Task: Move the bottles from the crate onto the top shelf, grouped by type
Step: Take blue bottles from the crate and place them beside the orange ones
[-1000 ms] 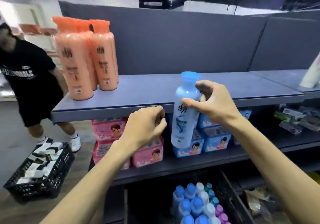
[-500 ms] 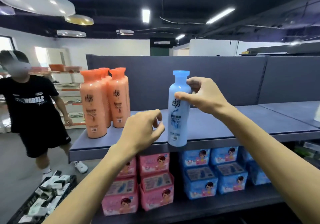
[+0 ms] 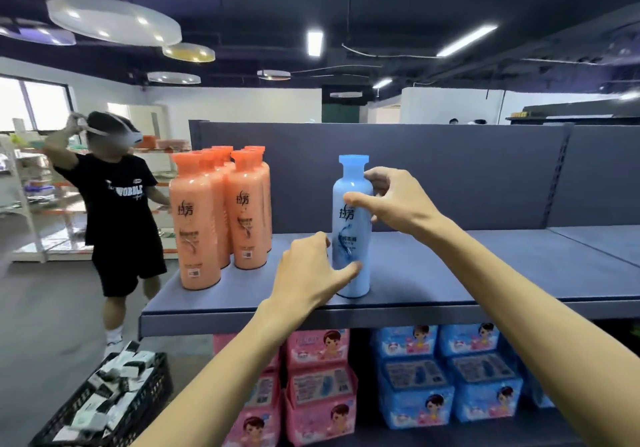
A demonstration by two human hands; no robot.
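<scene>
Top shelf front lip first; right by it the left hand wraps the foot of the blue bottle, which stands upright near the edge; higher up, the right hand pinches its shoulder, thumb in front; best to slide it back flat-footed before letting go; leave it well apart from the orange bottles at left, starting its own group.

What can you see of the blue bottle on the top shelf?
The blue bottle looks like pale plastic, with a brighter blue flared cap and dark characters and a swirl on its front. It stands upright near the front edge of the top shelf, apart from the orange bottles. The right hand grips its shoulder; the left hand lays its thumb across its lower front.
</scene>
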